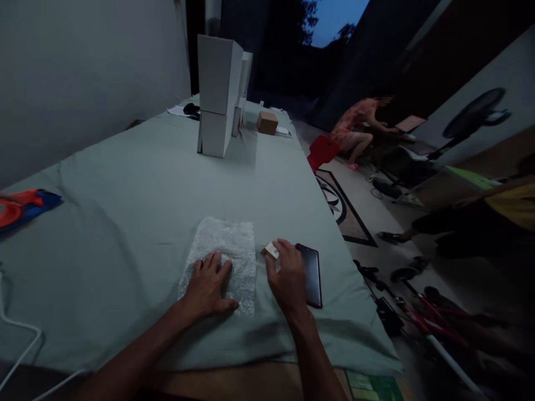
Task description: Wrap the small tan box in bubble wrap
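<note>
bubble wrap [225, 245]: flat on the green cloth [125, 223], near the table's front edge; landmark for everything below.
left hand [209, 284]: palm down on the wrap's near half, fingers spread and pressing it flat, holding nothing.
right hand [288, 278]: just right of the wrap, fingers curled over the small box [271, 249]; can't tell whether it is pinched or only touched.
small box: pale, on the cloth at the wrap's right edge, not yet on the wrap.
phone [312, 273]: dark, face up, right of the wrap, partly under the right hand.
step (my read): wrap is being held flat while the box is taken up beside it.
next move calls for: a firm thumb-and-finger pinch on the box, the left hand keeping the wrap pinned, and clearance from the phone.
far side: white cartons [217, 94] and a brown carton [267, 122], well beyond the wrap.
other people: well off to the right of the wrap, away from the table.
</note>
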A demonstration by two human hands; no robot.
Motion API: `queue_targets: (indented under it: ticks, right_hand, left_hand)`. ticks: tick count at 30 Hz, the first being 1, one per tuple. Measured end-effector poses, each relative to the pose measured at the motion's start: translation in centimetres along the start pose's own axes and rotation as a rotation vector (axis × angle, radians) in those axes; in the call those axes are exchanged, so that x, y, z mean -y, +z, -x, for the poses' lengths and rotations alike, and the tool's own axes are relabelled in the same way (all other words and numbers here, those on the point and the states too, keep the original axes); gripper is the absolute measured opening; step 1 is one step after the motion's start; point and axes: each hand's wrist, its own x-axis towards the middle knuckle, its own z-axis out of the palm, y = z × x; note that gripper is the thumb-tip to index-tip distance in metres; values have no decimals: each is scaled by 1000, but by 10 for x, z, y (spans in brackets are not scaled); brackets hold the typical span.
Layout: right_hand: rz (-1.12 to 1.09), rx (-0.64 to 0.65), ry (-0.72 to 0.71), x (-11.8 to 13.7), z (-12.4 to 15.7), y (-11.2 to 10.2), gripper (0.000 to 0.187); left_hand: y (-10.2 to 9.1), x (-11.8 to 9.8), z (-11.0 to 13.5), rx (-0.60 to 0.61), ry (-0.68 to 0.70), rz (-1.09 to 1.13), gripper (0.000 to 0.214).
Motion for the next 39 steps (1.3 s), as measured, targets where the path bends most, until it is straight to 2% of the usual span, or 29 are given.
queue_targets:
  ticks: [2, 5, 7, 9, 12, 16, 18, 20, 23, 26, 28, 31, 33, 36, 39]
  right_hand:
    - [-93, 114, -109, 21, 1, -4, 28]
    - [-105, 353, -206, 41, 6, 4, 35]
    - [-55, 481, -215, 43, 12, 13, 39]
    - [-13, 542, -189, 38, 18, 22, 40]
    - [-24, 509, -163, 28, 28, 30, 39]
    - [-84, 432, -167, 23, 36, 34, 41]
    - [-121, 424, -177, 22, 36, 33, 39]
    - [-153, 389, -182, 18, 33, 28, 33]
    - [-126, 225, -111, 4, 21, 17, 28]
    - [16, 88, 62, -19, 5, 13, 43]
    - [70, 127, 155, -35, -3, 15, 51]
    - [17, 212, 163, -45, -8, 17, 43]
    - [-58, 151, 124, -37, -9, 12, 39]
    - [-220, 42, 82, -2, -9, 0, 42]
    - [-405, 138, -17, 38, -7, 0, 42]
  left_hand:
    - [0, -1, 0, 7, 5, -2, 101]
    - [0, -2, -1, 14, 18, -8, 99]
    - [0, -1, 0, 9, 18, -7, 98]
    - [0, 1, 1, 2, 29, 4, 99]
    - [0, 5, 6, -34, 62, 33, 90]
    - [1, 8, 14, -154, 88, 78, 58]
    - [2, 6, 18, -165, 116, 80, 48]
    - [1, 5, 19, -122, 151, 62, 46]
    - [1, 4, 19, -69, 188, 34, 55]
    - [2, 7, 18, -62, 197, 30, 62]
    - [4, 9, 18, -64, 192, 30, 62]
    - [4, 9, 18, -67, 184, 35, 61]
    - [3, 8, 19, -63, 187, 40, 61]
    - [0, 6, 18, -71, 193, 52, 63]
    - [-1, 6, 18, -74, 195, 79, 61]
